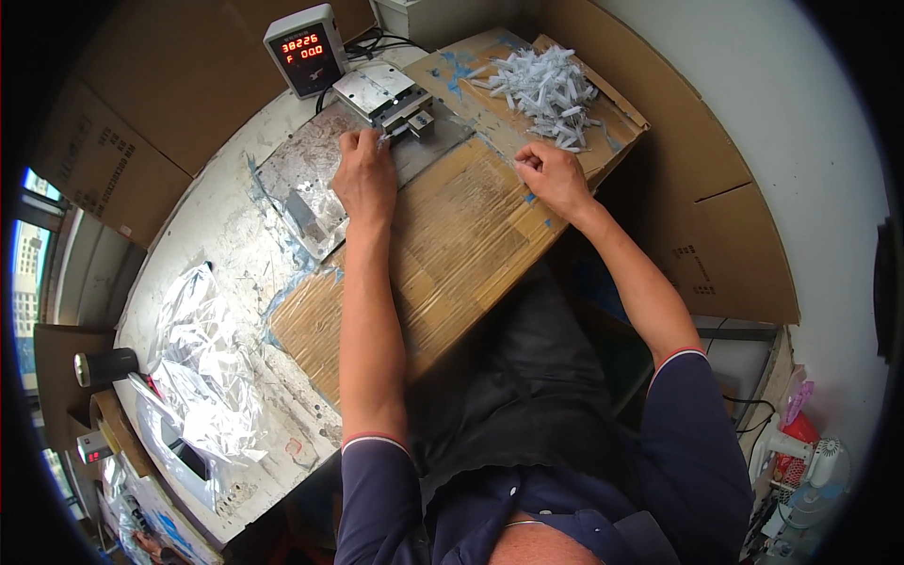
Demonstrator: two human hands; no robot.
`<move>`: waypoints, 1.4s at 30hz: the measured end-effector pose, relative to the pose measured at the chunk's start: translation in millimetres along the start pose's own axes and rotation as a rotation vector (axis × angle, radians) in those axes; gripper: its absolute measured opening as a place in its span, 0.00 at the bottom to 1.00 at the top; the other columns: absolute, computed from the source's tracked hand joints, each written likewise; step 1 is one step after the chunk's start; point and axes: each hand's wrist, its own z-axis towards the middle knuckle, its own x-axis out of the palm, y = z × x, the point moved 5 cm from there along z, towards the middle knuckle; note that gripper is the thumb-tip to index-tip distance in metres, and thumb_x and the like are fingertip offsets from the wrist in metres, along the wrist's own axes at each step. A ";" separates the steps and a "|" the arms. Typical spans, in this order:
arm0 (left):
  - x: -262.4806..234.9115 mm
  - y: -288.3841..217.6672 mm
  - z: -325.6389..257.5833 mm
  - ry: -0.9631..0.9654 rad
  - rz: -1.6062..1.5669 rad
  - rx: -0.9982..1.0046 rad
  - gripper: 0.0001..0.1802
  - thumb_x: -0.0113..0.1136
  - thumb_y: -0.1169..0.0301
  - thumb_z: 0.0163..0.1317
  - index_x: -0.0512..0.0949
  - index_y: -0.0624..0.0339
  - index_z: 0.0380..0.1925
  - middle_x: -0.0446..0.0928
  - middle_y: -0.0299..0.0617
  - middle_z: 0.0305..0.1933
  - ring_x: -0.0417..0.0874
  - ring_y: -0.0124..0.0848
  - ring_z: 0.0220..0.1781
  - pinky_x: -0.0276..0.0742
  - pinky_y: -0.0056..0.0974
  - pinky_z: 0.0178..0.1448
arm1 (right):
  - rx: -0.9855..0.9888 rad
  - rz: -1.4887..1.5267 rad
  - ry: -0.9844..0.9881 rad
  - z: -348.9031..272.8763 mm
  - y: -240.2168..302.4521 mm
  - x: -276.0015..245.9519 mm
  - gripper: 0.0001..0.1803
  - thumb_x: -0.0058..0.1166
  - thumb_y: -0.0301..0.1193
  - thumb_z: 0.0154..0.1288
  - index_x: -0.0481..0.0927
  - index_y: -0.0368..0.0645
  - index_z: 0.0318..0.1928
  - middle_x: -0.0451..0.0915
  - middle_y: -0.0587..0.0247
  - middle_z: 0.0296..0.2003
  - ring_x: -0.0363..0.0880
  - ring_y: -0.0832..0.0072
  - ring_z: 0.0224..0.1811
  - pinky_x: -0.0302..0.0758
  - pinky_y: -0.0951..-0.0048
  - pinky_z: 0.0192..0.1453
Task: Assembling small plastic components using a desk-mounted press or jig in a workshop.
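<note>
My left hand (365,179) is at the front of a small metal fixture (384,94) on a scuffed steel plate (303,155). Its fingers are pinched together, and a tiny pale bit shows at their tips, too small to name. Over the cardboard-covered worktop (461,221), my right hand (556,181) is closed, thumb against curled fingers; whatever it may hold is hidden. Just beyond that hand lies a heap of small clear plastic pieces (546,89) on the cardboard.
Behind the fixture stands a counter box (306,49) with a red lit display and black cables. Crumpled clear plastic bags (202,367) lie at the left, near a dark cylinder (105,367). Cardboard walls (702,179) edge the bench. Another person's hand (149,544) shows at lower left.
</note>
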 end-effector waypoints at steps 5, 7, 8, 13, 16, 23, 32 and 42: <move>-4.1 17.0 0.3 -0.202 -0.163 -0.028 0.07 0.62 0.70 0.70 0.77 0.54 0.46 0.84 0.46 0.43 0.87 0.47 0.39 0.81 0.46 0.40 | -0.064 -0.021 0.015 -1.9 19.4 12.6 0.10 0.62 0.30 0.65 0.84 0.42 0.45 0.86 0.55 0.38 0.85 0.58 0.40 0.80 0.61 0.45; -5.8 24.3 2.6 -0.185 -0.291 -0.112 0.06 0.59 0.71 0.72 0.77 0.56 0.46 0.84 0.45 0.41 0.84 0.41 0.35 0.79 0.42 0.38 | -0.126 -0.030 -0.015 -0.7 23.5 10.4 0.10 0.62 0.30 0.65 0.84 0.43 0.46 0.85 0.56 0.38 0.84 0.57 0.42 0.79 0.60 0.46; -5.2 30.2 3.2 -0.163 -0.419 -0.195 0.06 0.57 0.72 0.74 0.77 0.57 0.47 0.85 0.43 0.39 0.82 0.35 0.30 0.77 0.38 0.36 | -0.221 -0.152 -0.049 -0.6 28.2 6.9 0.10 0.63 0.30 0.64 0.84 0.43 0.45 0.84 0.56 0.38 0.82 0.56 0.44 0.78 0.58 0.48; 1.6 55.9 3.2 -0.001 -1.228 -0.634 0.07 0.51 0.72 0.78 0.75 0.58 0.51 0.83 0.37 0.41 0.69 0.20 0.24 0.66 0.26 0.26 | -0.285 -0.347 -0.085 2.7 26.5 5.3 0.08 0.66 0.29 0.60 0.83 0.43 0.40 0.80 0.56 0.38 0.78 0.54 0.49 0.76 0.53 0.53; 1.5 69.4 4.1 -0.005 -1.483 -0.688 0.09 0.52 0.71 0.78 0.73 0.57 0.54 0.81 0.39 0.43 0.72 0.22 0.28 0.68 0.27 0.26 | -0.240 -0.359 -0.044 3.5 25.8 4.8 0.07 0.66 0.28 0.60 0.82 0.42 0.37 0.80 0.55 0.38 0.79 0.54 0.47 0.76 0.53 0.51; 5.7 64.9 3.0 0.143 -1.722 -0.648 0.15 0.60 0.64 0.75 0.73 0.57 0.55 0.78 0.36 0.39 0.73 0.23 0.28 0.67 0.28 0.26 | -0.249 -0.338 -0.069 -0.2 19.6 6.7 0.05 0.64 0.27 0.60 0.81 0.41 0.34 0.80 0.58 0.35 0.80 0.55 0.45 0.76 0.56 0.49; 2.7 63.0 3.3 0.135 -1.677 -0.678 0.15 0.56 0.58 0.78 0.74 0.58 0.52 0.77 0.34 0.34 0.72 0.22 0.25 0.64 0.27 0.23 | -0.185 -0.150 -0.105 11.4 53.4 38.5 0.05 0.64 0.30 0.59 0.84 0.42 0.31 0.85 0.57 0.31 0.85 0.59 0.36 0.79 0.60 0.42; 1.9 55.5 1.0 0.028 -1.457 -0.720 0.13 0.56 0.58 0.77 0.76 0.56 0.48 0.74 0.32 0.27 0.68 0.19 0.19 0.59 0.26 0.18 | 0.000 0.124 -0.107 56.0 80.0 88.3 0.07 0.62 0.32 0.56 0.86 0.42 0.28 0.87 0.53 0.29 0.87 0.56 0.34 0.82 0.59 0.42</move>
